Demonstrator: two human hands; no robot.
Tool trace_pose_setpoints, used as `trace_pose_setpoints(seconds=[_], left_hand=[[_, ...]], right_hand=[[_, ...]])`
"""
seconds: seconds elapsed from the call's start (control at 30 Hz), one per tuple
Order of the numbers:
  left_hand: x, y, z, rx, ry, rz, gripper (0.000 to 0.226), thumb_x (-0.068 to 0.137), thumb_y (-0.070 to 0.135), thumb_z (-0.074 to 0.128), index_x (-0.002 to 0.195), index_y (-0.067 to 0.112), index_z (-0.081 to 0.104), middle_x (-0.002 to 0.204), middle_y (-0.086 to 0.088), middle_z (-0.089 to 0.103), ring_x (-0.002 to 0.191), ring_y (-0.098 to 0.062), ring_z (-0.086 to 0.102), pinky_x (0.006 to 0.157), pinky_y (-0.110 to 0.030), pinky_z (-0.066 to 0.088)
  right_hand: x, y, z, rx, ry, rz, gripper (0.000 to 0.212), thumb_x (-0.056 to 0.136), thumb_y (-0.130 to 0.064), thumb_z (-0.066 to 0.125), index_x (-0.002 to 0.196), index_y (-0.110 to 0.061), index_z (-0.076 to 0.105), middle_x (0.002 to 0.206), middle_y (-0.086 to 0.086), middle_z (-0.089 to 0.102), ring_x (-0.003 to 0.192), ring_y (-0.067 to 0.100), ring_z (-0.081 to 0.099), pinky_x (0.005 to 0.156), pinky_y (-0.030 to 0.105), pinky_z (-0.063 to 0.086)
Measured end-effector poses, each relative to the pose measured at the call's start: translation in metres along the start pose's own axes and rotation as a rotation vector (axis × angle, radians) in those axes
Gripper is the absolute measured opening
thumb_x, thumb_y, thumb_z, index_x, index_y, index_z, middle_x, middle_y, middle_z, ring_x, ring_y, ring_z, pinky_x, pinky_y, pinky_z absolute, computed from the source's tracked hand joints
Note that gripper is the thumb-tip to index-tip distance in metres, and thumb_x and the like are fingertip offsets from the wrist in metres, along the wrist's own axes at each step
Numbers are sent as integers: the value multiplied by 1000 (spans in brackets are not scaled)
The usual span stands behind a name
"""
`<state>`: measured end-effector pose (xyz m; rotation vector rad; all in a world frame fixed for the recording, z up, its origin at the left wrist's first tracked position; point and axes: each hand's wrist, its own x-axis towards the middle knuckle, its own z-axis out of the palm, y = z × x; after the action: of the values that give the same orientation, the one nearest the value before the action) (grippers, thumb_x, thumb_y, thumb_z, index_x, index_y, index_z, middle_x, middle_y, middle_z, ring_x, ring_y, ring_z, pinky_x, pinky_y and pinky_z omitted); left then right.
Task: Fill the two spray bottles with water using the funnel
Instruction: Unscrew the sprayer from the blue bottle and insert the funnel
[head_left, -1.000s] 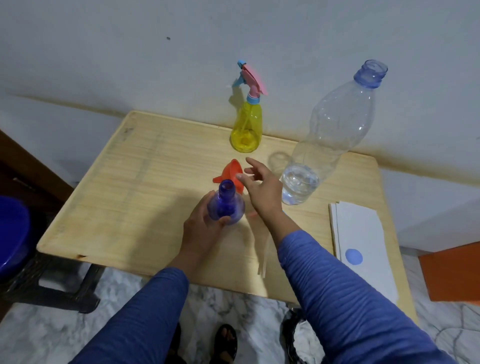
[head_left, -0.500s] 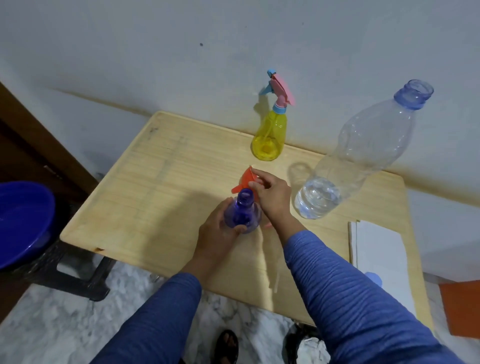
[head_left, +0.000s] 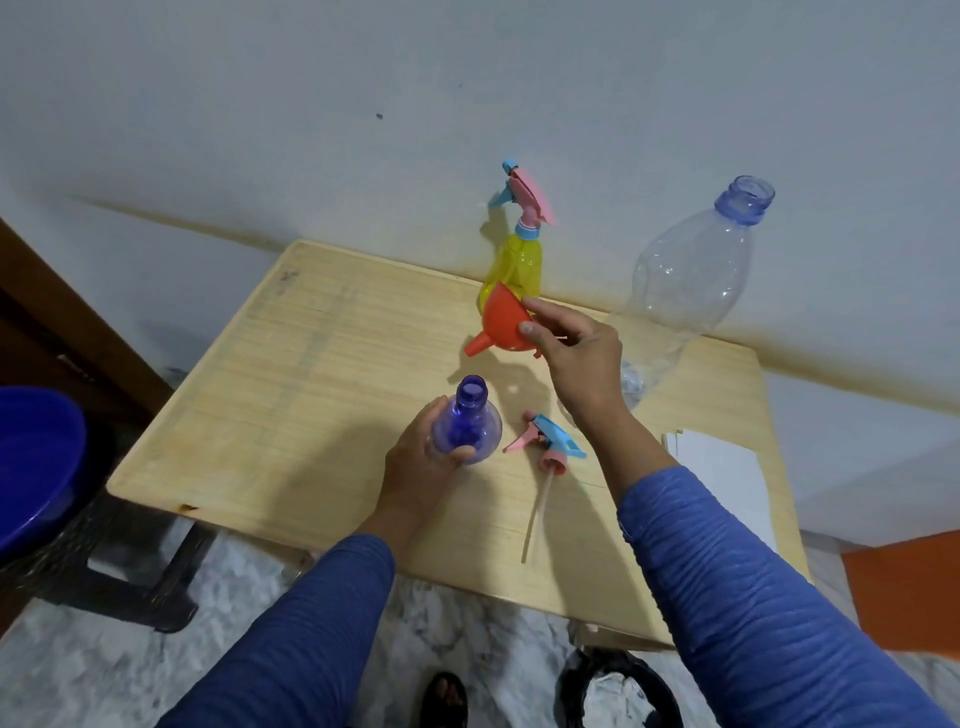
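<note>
Seen from a head-worn camera looking down, two arms in blue sleeves reach over a small wooden table (head_left: 322, 374). Nearest the viewer, the left hand (head_left: 423, 462) wraps its fingers and thumb around the round body of a blue spray bottle (head_left: 467, 423), which stands upright on the table with its neck open and uncapped, the mouth facing up. Just to the right of it, the bottle's removed spray head (head_left: 550, 441) lies flat on the wood, its long dip tube pointing back toward the viewer. Farther out and raised above the table, the right hand (head_left: 576, 358) pinches the rim of an orange funnel (head_left: 501, 325) between thumb and fingers. The funnel is tilted on its side, its spout aimed down and to the left, toward the open blue neck, which lies below and nearer the viewer. The right hand, already holding the funnel, seems the one to bring the spout upright into that mouth. Behind the funnel, against the wall, stands a yellow spray bottle (head_left: 514, 262) with its head still on. To the right stands a large clear water bottle (head_left: 691, 280), uncapped.
</note>
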<state>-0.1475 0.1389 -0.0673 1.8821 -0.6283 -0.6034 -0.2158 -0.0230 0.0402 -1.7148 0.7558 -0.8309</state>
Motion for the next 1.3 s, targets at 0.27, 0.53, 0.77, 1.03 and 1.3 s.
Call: trace_pose_setpoints(seconds=[0.27, 0.53, 0.77, 1.03, 1.3], left_hand=[[1, -11, 2, -61, -5, 21, 70, 68, 43, 66, 133, 36, 44, 124, 22, 50, 113, -3, 52, 92, -17, 40], [3, -19, 6, -79, 3, 29, 68, 77, 27, 69, 137, 35, 41, 127, 21, 46, 116, -1, 46, 90, -12, 36], [4, -23, 7, -62, 16, 19, 73, 76, 33, 68, 142, 32, 37, 145, 7, 43, 128, -10, 44, 105, -28, 38], [4, -22, 9, -32, 37, 27, 72, 82, 26, 69, 144, 29, 33, 147, 4, 39, 132, -15, 42, 107, -27, 37], [5, -23, 10, -16, 40, 37, 71, 83, 25, 68, 145, 27, 33, 147, 4, 40, 131, -15, 42, 106, -27, 38]], right_hand=[[-20, 1, -6, -184, -110, -197, 27, 80, -7, 71, 105, -15, 72, 90, -10, 67, 79, -6, 60, 72, 9, 45], [-29, 5, -9, -259, -215, -350, 21, 76, -11, 74, 97, -11, 75, 92, -2, 69, 89, 2, 58, 82, 5, 41], [-36, 12, -7, -255, -264, -402, 18, 76, -6, 72, 93, -8, 75, 96, -3, 68, 106, 18, 62, 94, 12, 43], [-37, 19, -14, -298, -308, -403, 21, 79, -8, 70, 99, -13, 73, 108, -7, 65, 127, 13, 46, 107, 22, 38], [-42, 15, -15, -318, -336, -365, 27, 81, -9, 67, 108, -10, 70, 118, 4, 67, 126, 9, 46, 106, 13, 34]])
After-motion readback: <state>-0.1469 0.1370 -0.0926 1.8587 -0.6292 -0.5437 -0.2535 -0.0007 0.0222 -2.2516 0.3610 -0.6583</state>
